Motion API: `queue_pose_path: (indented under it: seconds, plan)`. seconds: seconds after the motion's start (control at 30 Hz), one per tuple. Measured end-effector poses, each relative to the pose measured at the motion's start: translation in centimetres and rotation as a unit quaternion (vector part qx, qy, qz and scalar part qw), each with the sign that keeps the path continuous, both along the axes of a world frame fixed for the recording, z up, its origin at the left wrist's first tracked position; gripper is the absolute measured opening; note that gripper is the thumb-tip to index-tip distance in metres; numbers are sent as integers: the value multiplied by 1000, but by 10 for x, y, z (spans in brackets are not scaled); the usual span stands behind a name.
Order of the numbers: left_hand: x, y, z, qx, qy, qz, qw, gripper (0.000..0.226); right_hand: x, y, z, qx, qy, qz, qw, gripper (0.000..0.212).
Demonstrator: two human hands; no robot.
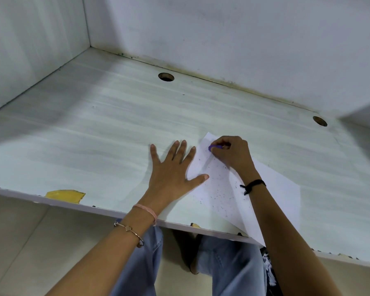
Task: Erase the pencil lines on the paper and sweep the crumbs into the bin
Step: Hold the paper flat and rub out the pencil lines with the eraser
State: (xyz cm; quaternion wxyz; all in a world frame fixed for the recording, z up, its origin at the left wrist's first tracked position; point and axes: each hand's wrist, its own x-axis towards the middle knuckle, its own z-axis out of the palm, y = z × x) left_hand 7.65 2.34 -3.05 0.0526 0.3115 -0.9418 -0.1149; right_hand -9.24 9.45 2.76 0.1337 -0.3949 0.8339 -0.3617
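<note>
So the paper (235, 195) is a white sheet lying skewed on the right part of a pale, streaky desk (94, 135). Its far corner points toward the back wall and its near corner just pokes over the desk's front edge.

The right hand (231, 152) is up at that far corner with the fingers curled in tight, pinching a small purple eraser (212, 148). Only the tip of it sticks out on the left side of the fingers, and it looks to be down on the sheet. The left hand (171, 171) is flat with straight, spread fingers and isn't holding anything. The palm and fingers lie on the desk just beside the sheet's left edge, and the thumb tip sits on the paper itself.

Crumbs (219, 189) are all over the middle of the sheet – tiny dark specks running from below the eraser down toward the near edge. I can't make out any pencil lines at this size.

Other stuff:
- two round holes (166, 77) in the desk near the back wall
- a yellow patch (65, 195) where the front edge is chipped
- a black band (253, 184) on the right wrist
- a pink thread (145, 210) and a thin bangle (129, 230) on the left wrist
- blue jeans (229, 263) visible under the desk edge – person seems to be standing right up against it
</note>
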Motion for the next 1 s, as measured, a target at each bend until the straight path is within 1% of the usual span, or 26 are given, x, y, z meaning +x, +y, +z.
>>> queue_pose_path:
  seconds: [0.1, 0.13, 0.17, 0.3, 0.37, 0.4, 0.53, 0.6, 0.67, 0.73, 0.8, 0.9, 0.93, 1.0]
  plan:
    - [0, 1, 0, 4, 5, 2, 1000, 88, 19, 8, 4, 50, -31, 108, 992, 5]
    - [-1, 1, -1, 5, 8, 3, 1000, 88, 24, 11, 3, 62, -39, 133, 988, 5]
    - [-1, 0, -1, 5, 10, 3, 1000, 88, 24, 11, 2, 58, -40, 137, 988, 6]
    - [0, 0, -1, 4, 8, 0, 1000, 89, -2, -3, -4, -8, -11, 21, 1000, 9]
    - [0, 0, -1, 7, 13, 1, 1000, 88, -7, -5, -5, -19, -13, -5, 1000, 10]
    - [0, 1, -1, 7, 14, 2, 1000, 88, -4, -4, -5, -14, -17, 4, 1000, 9]
    - [0, 1, -1, 5, 18, 3, 1000, 87, 16, 6, -2, 39, -30, 105, 993, 6]
    - [0, 0, -1, 3, 15, 2, 1000, 87, 10, 2, -1, 22, -40, 88, 995, 7]
    - [1, 1, 0, 0, 12, 1, 1000, 88, -3, -4, -1, -5, -47, 31, 998, 10]
    - [1, 1, 0, 2, 12, 3, 1000, 89, -9, -10, -1, -12, -39, -3, 999, 10]
    - [0, 1, 0, 7, 11, 3, 1000, 88, -4, -10, 2, 9, -22, 14, 1000, 7]
    - [0, 1, 0, 8, 9, 3, 1000, 88, 10, -2, 2, 60, -32, 86, 994, 5]
    - [0, 1, 0, 7, 9, 3, 1000, 88, 10, -2, 1, 63, -29, 92, 993, 5]
    - [0, 1, -1, 3, 5, 1, 1000, 88, 3, -4, -1, 40, -13, 62, 997, 5]
